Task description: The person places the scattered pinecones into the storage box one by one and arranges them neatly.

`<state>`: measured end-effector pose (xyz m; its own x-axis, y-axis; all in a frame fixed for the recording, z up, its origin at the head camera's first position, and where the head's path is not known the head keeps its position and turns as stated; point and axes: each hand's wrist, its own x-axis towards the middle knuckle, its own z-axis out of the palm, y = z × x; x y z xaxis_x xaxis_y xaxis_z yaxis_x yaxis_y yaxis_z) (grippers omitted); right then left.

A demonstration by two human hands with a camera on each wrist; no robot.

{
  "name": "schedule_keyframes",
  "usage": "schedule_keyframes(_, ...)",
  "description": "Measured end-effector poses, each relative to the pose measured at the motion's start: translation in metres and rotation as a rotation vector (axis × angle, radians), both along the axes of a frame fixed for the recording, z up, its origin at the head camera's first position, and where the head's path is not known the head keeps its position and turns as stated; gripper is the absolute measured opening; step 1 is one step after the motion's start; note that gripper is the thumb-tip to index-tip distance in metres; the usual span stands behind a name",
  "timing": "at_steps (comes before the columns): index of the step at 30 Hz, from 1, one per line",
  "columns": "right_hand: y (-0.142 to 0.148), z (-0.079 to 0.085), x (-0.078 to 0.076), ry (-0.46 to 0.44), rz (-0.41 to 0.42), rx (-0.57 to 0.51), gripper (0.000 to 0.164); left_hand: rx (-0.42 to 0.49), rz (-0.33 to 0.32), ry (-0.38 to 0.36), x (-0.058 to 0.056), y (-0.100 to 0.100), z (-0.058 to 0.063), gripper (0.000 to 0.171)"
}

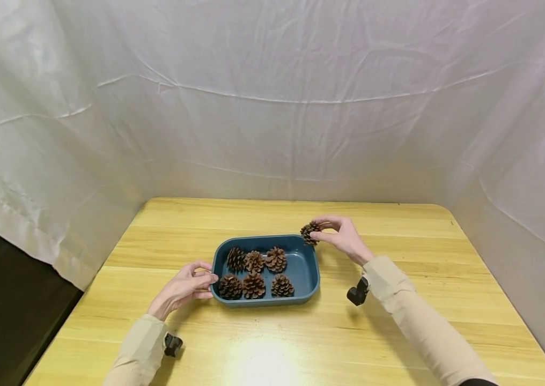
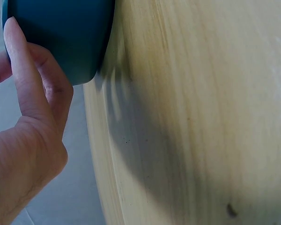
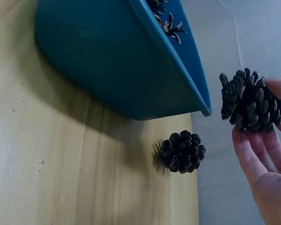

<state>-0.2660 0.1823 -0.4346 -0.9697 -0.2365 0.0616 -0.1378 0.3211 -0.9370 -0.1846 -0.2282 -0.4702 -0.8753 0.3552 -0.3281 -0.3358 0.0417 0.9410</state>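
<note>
A dark blue rectangular tray (image 1: 307,292) stands on the table, with several brown pine cones (image 1: 253,285) spread over its left and middle floor. At its left end my left hand (image 1: 186,284) grips the rim, thumb at the edge and other fingers along the outer wall, as the left wrist view (image 2: 30,117) also shows. Above the tray's far right corner, my right hand (image 1: 342,236) holds a pine cone (image 1: 309,233) between thumb and fingers. In the right wrist view, another pine cone (image 3: 181,152) sits on the table outside the tray, near the right hand (image 3: 269,173).
The light wood table (image 1: 374,343) reaches back to a pale cloth curtain (image 1: 272,134), which also hangs at both sides. A dark surface (image 1: 7,300) lies beyond the table's left edge. Each sleeve cuff carries a small black wrist camera (image 1: 358,291).
</note>
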Motion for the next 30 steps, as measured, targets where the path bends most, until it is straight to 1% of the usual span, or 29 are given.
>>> schedule_keyframes(3,-0.003,0.000,0.001,0.019,0.041,0.011,0.044,0.002,-0.001,0.002,0.000,0.000,0.000,0.035)
schedule_keyframes(7,-0.006,0.000,0.003,0.035,0.099,-0.005,0.041,0.001,-0.004,0.009,0.000,0.000,0.001,0.035)
schedule_keyframes(13,-0.010,-0.004,0.004,0.059,0.161,-0.009,0.038,-0.009,-0.003,0.016,0.000,0.000,0.001,0.036)
schedule_keyframes(17,-0.012,-0.004,0.005,0.080,0.176,0.010,0.038,-0.010,-0.002,0.014,0.001,0.001,0.001,0.037)
schedule_keyframes(21,-0.014,-0.003,0.007,0.077,0.177,0.020,0.039,-0.013,-0.001,0.013,0.001,0.001,0.000,0.036)
schedule_keyframes(30,-0.018,-0.009,0.008,0.156,0.203,0.103,0.037,-0.016,0.004,0.010,0.000,0.001,0.001,0.039)
